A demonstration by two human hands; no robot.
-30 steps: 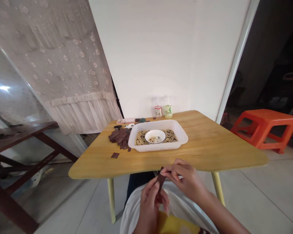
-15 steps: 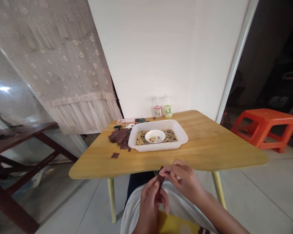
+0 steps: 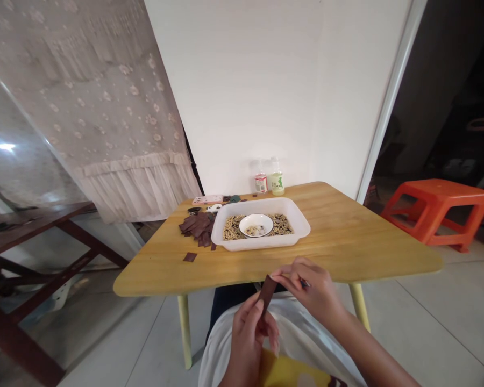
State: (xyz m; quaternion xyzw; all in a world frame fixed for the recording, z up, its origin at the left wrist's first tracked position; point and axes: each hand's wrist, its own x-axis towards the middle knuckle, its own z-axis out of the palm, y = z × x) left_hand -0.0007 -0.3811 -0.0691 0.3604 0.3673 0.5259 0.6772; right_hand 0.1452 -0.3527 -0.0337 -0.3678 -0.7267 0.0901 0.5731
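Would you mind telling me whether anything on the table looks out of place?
One dark brown piece lies alone on the table, apart from the matching pile beside the white tray, so it looks stray.

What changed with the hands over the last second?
The right hand has moved right, off the middle of the dark brown strip, which now shows more fully; a small dark item shows at its fingers. The left hand keeps hold of the strip's lower end. The white plastic tray, its white bowl and the pile of dark brown pieces stayed as they were.
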